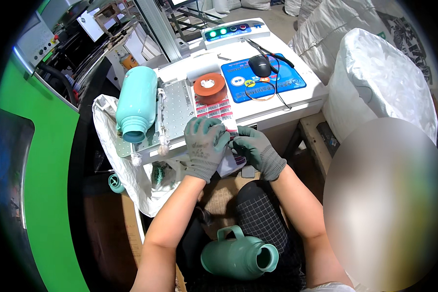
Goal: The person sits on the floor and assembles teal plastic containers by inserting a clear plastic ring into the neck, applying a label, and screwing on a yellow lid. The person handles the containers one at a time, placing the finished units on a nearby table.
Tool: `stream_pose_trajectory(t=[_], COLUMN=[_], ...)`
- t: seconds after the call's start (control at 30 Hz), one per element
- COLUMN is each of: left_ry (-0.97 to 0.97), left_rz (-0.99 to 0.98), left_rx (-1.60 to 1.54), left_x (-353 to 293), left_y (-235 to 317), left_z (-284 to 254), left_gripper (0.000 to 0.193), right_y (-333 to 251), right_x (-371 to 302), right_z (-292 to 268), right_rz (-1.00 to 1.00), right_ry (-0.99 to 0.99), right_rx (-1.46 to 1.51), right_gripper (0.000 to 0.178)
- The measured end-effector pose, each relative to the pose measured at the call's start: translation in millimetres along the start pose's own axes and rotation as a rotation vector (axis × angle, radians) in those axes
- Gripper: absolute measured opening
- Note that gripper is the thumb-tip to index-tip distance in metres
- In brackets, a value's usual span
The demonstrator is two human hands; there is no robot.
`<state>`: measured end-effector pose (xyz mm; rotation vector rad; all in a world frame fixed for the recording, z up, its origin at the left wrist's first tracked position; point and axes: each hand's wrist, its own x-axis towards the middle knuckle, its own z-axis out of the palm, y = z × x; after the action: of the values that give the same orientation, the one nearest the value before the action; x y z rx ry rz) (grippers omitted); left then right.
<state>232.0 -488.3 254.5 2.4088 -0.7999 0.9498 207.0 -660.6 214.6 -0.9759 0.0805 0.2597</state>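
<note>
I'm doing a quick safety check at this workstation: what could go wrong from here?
The green jug lies on its side on the lap, so it could roll off if jostled. The orange-brown roll appears to sit on the label sheet; tugging that might drag it.

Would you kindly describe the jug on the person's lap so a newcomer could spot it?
Below the white table, find the person's lap. There a green jug lies sideways, open mouth facing right. Its visible handle distinguishes it from the paler turquoise bottle at the table.
</note>
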Motion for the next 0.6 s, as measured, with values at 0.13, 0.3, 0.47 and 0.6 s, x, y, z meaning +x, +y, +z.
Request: stream_pose_trajectory(t=[0.13, 0.3, 0.47, 0.6], left_ry=[-0.009, -0.009, -0.034, -0.052], left_rz=[-0.008, 0.008, -0.041, -0.078], left_rx=[-0.001, -0.025, -0.019, -0.046], left_x=[2.3, 0.9, -5.8, -5.3], left_y=[-0.6, -3.5, -3.4, -2.1], left_z=[2.2, 0.1, 3.9, 7.0], left_gripper=[0.017, 0.016, 0.016, 0.019], right_y=[-3.3, -0.7, 0.3, 1.3], right_x=[0.5, -1.3, -10.0, -8.8], right_z=[-2.3, -2.8, -2.6, -4.1], right_rz=[-0.006, 0.005, 0.043, 0.026], right_ry=[-0.018, -0.034, -0.026, -0.046], right_rx=[-0.055, 0.023, 0.13, 0.119], right_gripper=[0.037, 0.037, 0.037, 0.039])
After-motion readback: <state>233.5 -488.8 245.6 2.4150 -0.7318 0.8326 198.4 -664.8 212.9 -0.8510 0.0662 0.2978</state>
